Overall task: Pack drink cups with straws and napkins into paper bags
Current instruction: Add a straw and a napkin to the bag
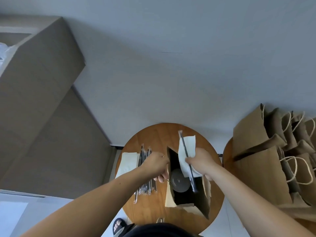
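An open brown paper bag [204, 200] stands on the round wooden table [150, 209]. A dark-lidded drink cup [180, 182] sits inside it. My right hand [201, 161] grips a white napkin [187, 146] and a wrapped black straw [185, 151] together, held over the bag's mouth; the straw's lower end dips into the bag. My left hand [158, 164] grips the bag's left edge, holding it open.
Several wrapped straws [145, 182] and a stack of white napkins [127, 163] lie left of the bag. Several brown paper bags with cord handles [273, 159] crowd a second table at the right. Large cardboard boxes [42, 100] rise at the left. A sandalled foot [118, 225] shows below.
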`<state>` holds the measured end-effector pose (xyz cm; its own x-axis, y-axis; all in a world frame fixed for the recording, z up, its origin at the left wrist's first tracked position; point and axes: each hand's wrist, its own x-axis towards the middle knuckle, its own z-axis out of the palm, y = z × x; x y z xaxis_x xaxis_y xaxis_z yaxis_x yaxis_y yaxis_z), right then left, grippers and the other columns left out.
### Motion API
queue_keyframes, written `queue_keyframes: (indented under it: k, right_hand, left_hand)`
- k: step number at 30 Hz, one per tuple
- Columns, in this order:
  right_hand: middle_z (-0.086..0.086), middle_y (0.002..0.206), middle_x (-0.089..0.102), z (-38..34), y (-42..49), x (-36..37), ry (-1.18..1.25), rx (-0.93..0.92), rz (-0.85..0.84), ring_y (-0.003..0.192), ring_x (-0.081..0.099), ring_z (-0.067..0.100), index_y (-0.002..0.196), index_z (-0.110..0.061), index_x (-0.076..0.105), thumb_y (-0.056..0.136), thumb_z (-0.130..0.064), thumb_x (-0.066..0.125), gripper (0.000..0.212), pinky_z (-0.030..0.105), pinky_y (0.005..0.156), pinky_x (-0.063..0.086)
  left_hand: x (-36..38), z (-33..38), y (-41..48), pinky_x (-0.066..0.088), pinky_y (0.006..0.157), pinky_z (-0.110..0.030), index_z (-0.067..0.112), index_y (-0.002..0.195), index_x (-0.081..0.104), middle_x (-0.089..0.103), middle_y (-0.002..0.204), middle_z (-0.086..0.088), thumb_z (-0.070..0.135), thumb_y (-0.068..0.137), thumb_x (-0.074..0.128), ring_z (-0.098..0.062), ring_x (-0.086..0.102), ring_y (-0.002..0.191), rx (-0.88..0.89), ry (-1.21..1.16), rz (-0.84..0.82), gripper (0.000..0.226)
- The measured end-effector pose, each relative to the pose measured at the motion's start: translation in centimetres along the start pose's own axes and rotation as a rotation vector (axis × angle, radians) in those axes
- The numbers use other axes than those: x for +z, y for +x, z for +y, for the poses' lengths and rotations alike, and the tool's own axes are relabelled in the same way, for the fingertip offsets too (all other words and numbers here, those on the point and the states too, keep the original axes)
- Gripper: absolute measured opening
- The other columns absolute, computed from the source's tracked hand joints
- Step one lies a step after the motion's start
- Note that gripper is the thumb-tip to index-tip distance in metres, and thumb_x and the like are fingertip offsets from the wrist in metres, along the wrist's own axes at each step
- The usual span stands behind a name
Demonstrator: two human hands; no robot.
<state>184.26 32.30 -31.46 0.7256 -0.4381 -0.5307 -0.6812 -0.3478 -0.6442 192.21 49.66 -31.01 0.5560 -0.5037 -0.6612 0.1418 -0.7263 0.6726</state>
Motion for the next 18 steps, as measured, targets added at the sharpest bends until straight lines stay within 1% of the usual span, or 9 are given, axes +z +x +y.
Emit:
queue_keyframes:
  k: [2, 4, 6, 8, 9, 12, 14, 16, 18]
  right_hand:
    - [0.008, 0.088, 0.061, 0.9, -0.4, -0.4, -0.195, 0.024, -0.088, 0.075, 0.06, 0.021, 0.093, -0.011, 0.058, 0.091, -0.012, 0.059, 0.002, 0.026, 0.06, 0.043]
    - [0.006, 0.077, 0.052, 1.4, -0.6, 0.3, -0.39, 0.063, -0.175, 0.063, 0.051, 0.019, 0.086, -0.011, 0.055, 0.09, -0.009, 0.057, 0.005, 0.026, 0.051, 0.036]
    - [0.003, 0.073, 0.051, 1.5, -0.6, 1.8, -0.518, 0.082, -0.225, 0.061, 0.049, 0.017, 0.08, -0.012, 0.052, 0.091, -0.005, 0.055, 0.014, 0.022, 0.048, 0.035]
    - [0.001, 0.068, 0.051, 1.3, -0.3, 3.6, -0.569, 0.093, -0.235, 0.057, 0.049, 0.013, 0.07, -0.017, 0.044, 0.091, -0.002, 0.054, 0.028, 0.02, 0.046, 0.034]
    - [0.0, 0.066, 0.05, 1.1, -0.1, 4.5, -0.574, 0.1, -0.228, 0.055, 0.048, 0.012, 0.067, -0.017, 0.042, 0.091, -0.002, 0.053, 0.03, 0.02, 0.044, 0.033]
    - [0.0, 0.068, 0.053, 0.6, 1.0, 6.5, -0.419, 0.158, -0.191, 0.058, 0.051, 0.012, 0.073, -0.014, 0.053, 0.094, -0.007, 0.049, 0.022, 0.021, 0.046, 0.033]
    - [0.0, 0.075, 0.054, 1.0, 1.9, 7.1, -0.267, 0.193, -0.176, 0.066, 0.051, 0.012, 0.096, -0.008, 0.062, 0.096, -0.01, 0.045, 0.017, 0.022, 0.051, 0.035]
    - [0.003, 0.084, 0.054, 2.2, 2.8, 7.2, -0.14, 0.262, -0.181, 0.075, 0.052, 0.016, 0.115, -0.005, 0.058, 0.098, -0.01, 0.041, 0.025, 0.024, 0.055, 0.037]
    - [0.006, 0.092, 0.057, 3.2, 3.1, 7.3, -0.043, 0.338, -0.207, 0.082, 0.054, 0.02, 0.112, -0.008, 0.057, 0.099, -0.014, 0.041, 0.021, 0.027, 0.059, 0.042]
  left_hand:
    - [0.3, -0.2, 0.2, 0.05, 0.045, -0.025, 0.002, 0.112, 0.061, 0.069, 0.057, -0.009, 0.015, 0.1, 0.039, -0.019, 0.061, 0.041, 0.02, -0.02, 0.01, 0.029]
    - [0.7, -0.3, 0.4, 0.052, 0.044, -0.025, 0.003, 0.114, 0.061, 0.069, 0.056, -0.008, 0.011, 0.102, 0.04, -0.018, 0.061, 0.04, 0.038, -0.011, 0.011, 0.026]
    - [1.0, -0.3, 0.4, 0.053, 0.043, -0.024, 0.002, 0.114, 0.061, 0.069, 0.056, -0.008, 0.011, 0.103, 0.04, -0.018, 0.061, 0.04, 0.038, -0.025, 0.019, 0.025]
    - [1.3, -0.2, 0.2, 0.054, 0.043, -0.025, 0.002, 0.112, 0.061, 0.069, 0.057, -0.009, 0.012, 0.103, 0.039, -0.019, 0.062, 0.041, 0.03, -0.043, 0.029, 0.026]
    - [1.4, -0.1, 0.1, 0.053, 0.044, -0.026, 0.001, 0.112, 0.06, 0.069, 0.057, -0.01, 0.012, 0.103, 0.038, -0.019, 0.062, 0.041, 0.027, -0.055, 0.031, 0.026]
    - [1.5, 0.2, -0.3, 0.052, 0.045, -0.028, -0.002, 0.113, 0.057, 0.07, 0.06, -0.013, 0.012, 0.1, 0.034, -0.022, 0.063, 0.044, 0.005, -0.133, 0.015, 0.029]
    - [1.5, 0.3, -0.5, 0.052, 0.046, -0.028, -0.002, 0.113, 0.056, 0.07, 0.061, -0.015, 0.013, 0.098, 0.035, -0.024, 0.064, 0.045, -0.004, -0.177, -0.003, 0.029]
    - [1.3, 0.2, -0.7, 0.052, 0.047, -0.029, 0.0, 0.114, 0.055, 0.071, 0.063, -0.016, 0.013, 0.099, 0.036, -0.025, 0.065, 0.047, -0.019, -0.214, -0.016, 0.028]
    - [0.9, 0.2, -0.6, 0.053, 0.049, -0.03, 0.003, 0.112, 0.057, 0.072, 0.065, -0.017, 0.012, 0.1, 0.037, -0.025, 0.066, 0.049, -0.027, -0.238, -0.01, 0.025]
